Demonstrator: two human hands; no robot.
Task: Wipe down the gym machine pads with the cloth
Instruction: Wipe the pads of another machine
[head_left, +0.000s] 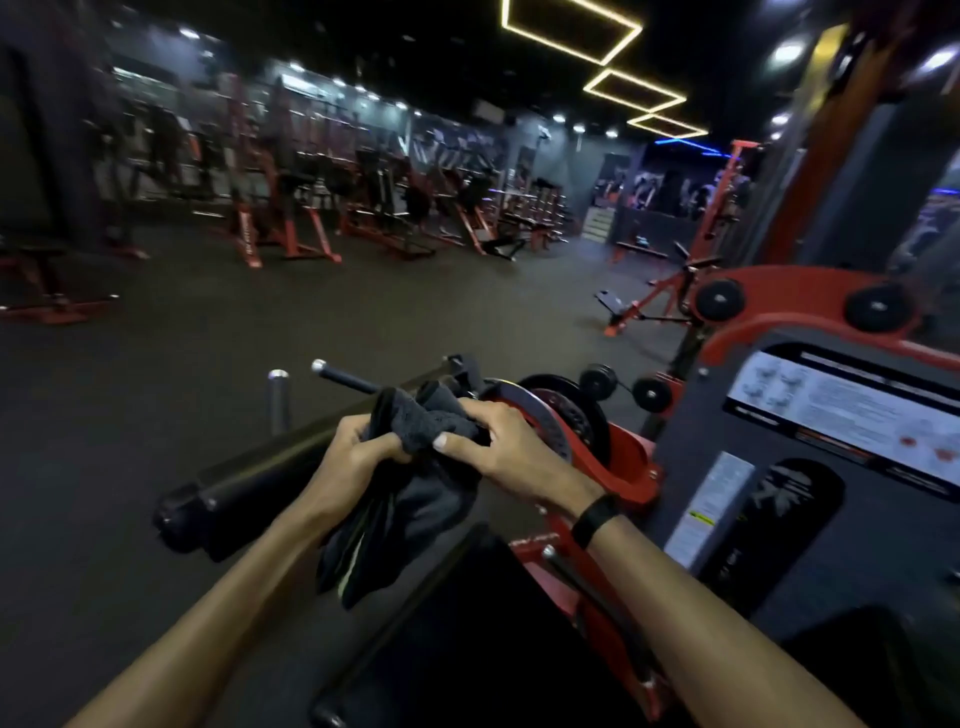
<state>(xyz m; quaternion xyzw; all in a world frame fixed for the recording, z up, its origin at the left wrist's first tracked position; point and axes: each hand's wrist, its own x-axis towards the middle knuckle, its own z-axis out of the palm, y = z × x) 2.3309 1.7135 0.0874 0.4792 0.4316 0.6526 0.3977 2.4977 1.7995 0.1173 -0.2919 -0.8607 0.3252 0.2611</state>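
Black seat pad (483, 639): nearest, low in the middle of the view, between the two forearms; nothing is touching it.
Cloth (415, 467): dark grey, bunched up between both hands, with a loose tail hanging down toward the seat pad.
Left hand (358, 457): its grip is clamped on the left side of the cloth, fingers curled round the bundle.
Right hand (498, 447): fingers and thumb are curled over the right side of the cloth, so this grip is also clamped on it; a black band sits on that wrist.
Roller pad (249, 488): long black cylinder running left from just behind the hands; the cloth appears to be above it, but whether they touch I cannot tell.
Progress: the cloth seems to be getting gathered or refolded, not pressed flat on any pad. No pad shows a clear wiped mark in this dim light, so how much is done I cannot tell; the seat pad and roller pad likely both await a pass.
In the way: red pivot frame (613, 457) and handle bar (353, 382) crowd the right end of the roller.
Right side: grey weight-stack cover with an instruction label (841, 410).
Far: open dark floor, then rows of red machines (311, 208).
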